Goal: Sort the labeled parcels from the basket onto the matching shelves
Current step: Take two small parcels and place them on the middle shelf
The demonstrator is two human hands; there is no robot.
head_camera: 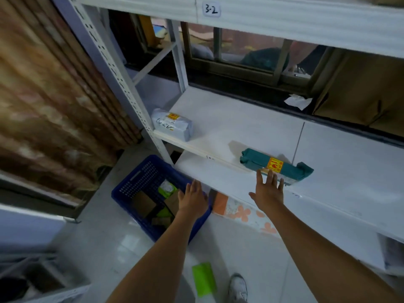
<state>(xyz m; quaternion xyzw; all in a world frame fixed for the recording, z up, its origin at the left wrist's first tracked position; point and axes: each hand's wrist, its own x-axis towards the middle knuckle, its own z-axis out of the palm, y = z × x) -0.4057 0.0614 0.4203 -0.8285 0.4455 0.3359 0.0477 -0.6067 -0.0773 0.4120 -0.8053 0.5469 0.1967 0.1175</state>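
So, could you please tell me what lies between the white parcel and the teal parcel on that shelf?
Only bare white shelf separates the white plastic-wrapped parcel from the long teal parcel, head view.

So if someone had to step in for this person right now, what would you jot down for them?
Left hand: open, holding nothing, over the blue basket.
Right hand: open, fingertips at the teal parcel on the shelf.
Done: teal parcel and white parcel lie on that shelf.
Left: cardboard and green parcels in the basket; a green packet lies on the floor.

Right hand (267, 191) open beside teal parcel (276, 166) on shelf (229, 125)
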